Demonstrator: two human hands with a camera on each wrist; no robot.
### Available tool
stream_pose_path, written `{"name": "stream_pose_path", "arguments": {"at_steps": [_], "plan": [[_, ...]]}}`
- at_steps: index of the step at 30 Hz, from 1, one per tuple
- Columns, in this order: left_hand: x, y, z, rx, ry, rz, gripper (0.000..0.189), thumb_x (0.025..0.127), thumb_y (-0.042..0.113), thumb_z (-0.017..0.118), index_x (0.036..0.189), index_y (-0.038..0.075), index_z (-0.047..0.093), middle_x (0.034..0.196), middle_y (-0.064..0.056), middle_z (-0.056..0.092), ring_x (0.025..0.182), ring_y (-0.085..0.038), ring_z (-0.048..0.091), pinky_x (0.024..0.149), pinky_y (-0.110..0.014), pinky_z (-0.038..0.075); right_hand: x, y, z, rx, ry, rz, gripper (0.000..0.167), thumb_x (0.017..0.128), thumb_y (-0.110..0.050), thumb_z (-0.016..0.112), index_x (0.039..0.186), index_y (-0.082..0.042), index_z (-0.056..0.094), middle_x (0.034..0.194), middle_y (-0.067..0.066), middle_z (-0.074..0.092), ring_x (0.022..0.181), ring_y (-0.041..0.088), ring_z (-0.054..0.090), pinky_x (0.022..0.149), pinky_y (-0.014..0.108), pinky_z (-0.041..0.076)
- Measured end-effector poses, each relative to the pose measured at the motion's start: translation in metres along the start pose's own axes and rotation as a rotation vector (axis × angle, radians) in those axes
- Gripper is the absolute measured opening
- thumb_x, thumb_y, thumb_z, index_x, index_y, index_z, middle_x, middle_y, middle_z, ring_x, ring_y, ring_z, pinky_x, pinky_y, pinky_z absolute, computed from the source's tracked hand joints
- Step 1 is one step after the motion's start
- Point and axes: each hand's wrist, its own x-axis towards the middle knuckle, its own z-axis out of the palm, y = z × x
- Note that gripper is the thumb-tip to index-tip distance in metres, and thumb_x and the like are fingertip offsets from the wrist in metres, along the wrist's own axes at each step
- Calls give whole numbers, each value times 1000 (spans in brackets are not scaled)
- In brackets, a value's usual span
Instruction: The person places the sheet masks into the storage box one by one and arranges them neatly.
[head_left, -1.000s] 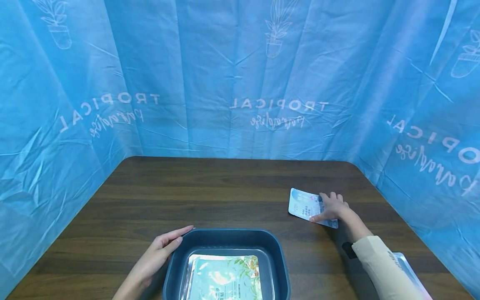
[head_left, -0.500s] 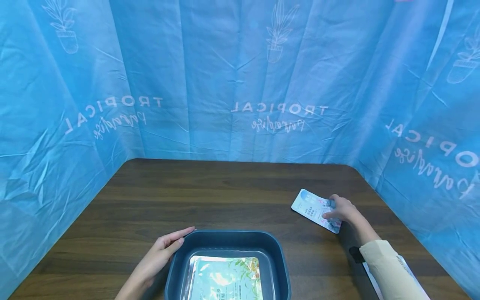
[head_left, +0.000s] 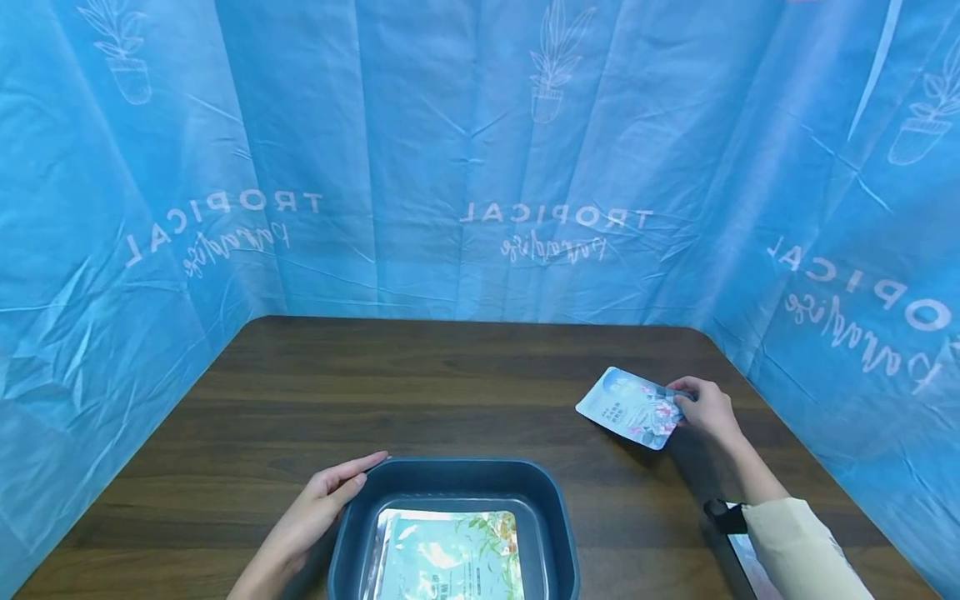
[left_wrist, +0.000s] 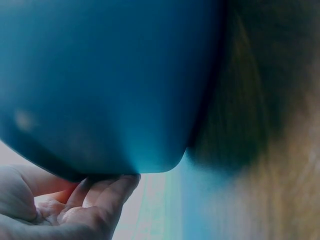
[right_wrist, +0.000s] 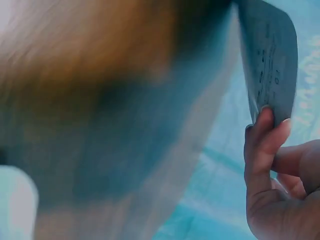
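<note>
In the head view my right hand (head_left: 707,412) pinches the right end of a light blue sheet mask packet (head_left: 624,405) with pink flowers, thumb on its printed face. The packet is tilted, raised off the table. The right wrist view shows its printed back (right_wrist: 274,65) with curled fingers (right_wrist: 261,145) at the lower end. My left hand (head_left: 318,507) holds the far left corner of a dark blue basin (head_left: 564,533), thumb at the rim; in the left wrist view, fingertips (left_wrist: 131,182) touch its outer side. Inside the basin lies a green sheet mask packet (head_left: 450,554).
Another packet (head_left: 752,560) lies on the dark wooden table (head_left: 420,375) at the right, partly hidden by my sleeve (head_left: 802,542) and a black wristband (head_left: 724,517). Blue printed curtains (head_left: 405,167) stand behind the table and along both sides.
My right hand, first over the flat packet's right part, has turned it, drawn back to its right end, and lifted it. The left hand and basin stay put.
</note>
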Motion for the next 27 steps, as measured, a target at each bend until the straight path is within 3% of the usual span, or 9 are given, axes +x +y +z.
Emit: {"name": "stream_pose_path", "arguments": {"at_steps": [9,14,19,23,27], "plan": [[0,1,0,2,0,-2,45,102,17,40,140,-6,35,144,-25,31,128,-38,34,97,-46,37,-15,-47,2,187,-4,-100,24,97,-1,47,116,11,53,81,16,62,61,25,59,49,27,49],[0,1,0,-15,-1,1,45,102,17,40,140,-6,35,145,-26,29,125,-36,40,90,-38,44,-29,-78,17,323,-76,-138,23,96,-1,48,116,10,53,85,17,61,65,24,62,55,30,52],[0,1,1,-2,14,-7,45,102,17,41,140,-5,36,145,-24,30,127,-36,36,94,-43,41,-46,-105,36,443,-170,-128,22,97,-2,48,116,6,54,90,18,60,71,26,63,60,33,54],[0,1,1,11,20,-10,45,101,19,42,140,-3,37,145,-22,30,131,-38,29,98,-51,35,-60,-121,53,471,-220,-156,19,96,-1,49,113,3,57,88,16,61,71,27,62,60,35,54],[-1,1,0,6,14,-4,45,101,19,42,140,-4,37,145,-22,30,130,-39,29,97,-50,35,-72,-132,70,486,-270,-201,17,96,-1,50,111,1,58,89,14,61,71,27,63,59,38,54]]}}
